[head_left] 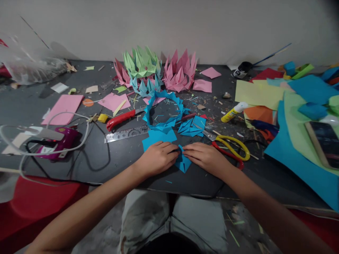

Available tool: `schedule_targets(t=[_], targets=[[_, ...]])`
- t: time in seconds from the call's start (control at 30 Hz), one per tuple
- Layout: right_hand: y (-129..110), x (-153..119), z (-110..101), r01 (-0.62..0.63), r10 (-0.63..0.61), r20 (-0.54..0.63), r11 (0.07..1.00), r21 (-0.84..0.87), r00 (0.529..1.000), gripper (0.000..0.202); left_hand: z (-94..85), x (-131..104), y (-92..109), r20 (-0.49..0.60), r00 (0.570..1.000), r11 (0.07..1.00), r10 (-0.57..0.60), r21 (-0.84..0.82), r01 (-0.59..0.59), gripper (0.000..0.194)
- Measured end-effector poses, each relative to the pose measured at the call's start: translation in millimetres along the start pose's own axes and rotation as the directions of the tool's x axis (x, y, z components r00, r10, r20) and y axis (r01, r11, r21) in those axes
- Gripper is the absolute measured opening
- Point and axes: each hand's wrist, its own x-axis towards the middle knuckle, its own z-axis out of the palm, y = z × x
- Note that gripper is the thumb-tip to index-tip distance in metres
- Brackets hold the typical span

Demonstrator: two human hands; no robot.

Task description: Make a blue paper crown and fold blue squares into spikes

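Observation:
Near the front edge of the dark table, both hands grip a small folded piece of blue paper [184, 165]. My left hand [159, 157] is closed on its left side, fingers pressed down together. From the right, my right hand [205, 157] pinches the same piece; the fingertips partly cover it. Flat blue paper [149, 139] lies just beyond my left hand. Behind that stands a ring of folded blue paper [162, 124]. More folded blue pieces [192, 127] sit to the right of the ring.
Scissors with yellow and red handles [245, 150] lie right of my right hand. A glue stick [233, 113], a red-handled cutter [120, 119] and a metal ruler [127, 134] lie around. Paper crowns [180, 72] stand by the wall. A phone [324, 143] rests on coloured sheets at right.

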Motion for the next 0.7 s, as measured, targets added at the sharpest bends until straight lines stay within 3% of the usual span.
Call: schedule_targets(t=[0.7], targets=[[2.9, 1.4, 2.3, 0.033, -0.033, -0.029, 0.999, 0.017, 0.999, 0.025, 1.5, -0.9, -3.6, -0.038, 0.999, 0.999, 0.026, -0.017, -0.027, 0.019]])
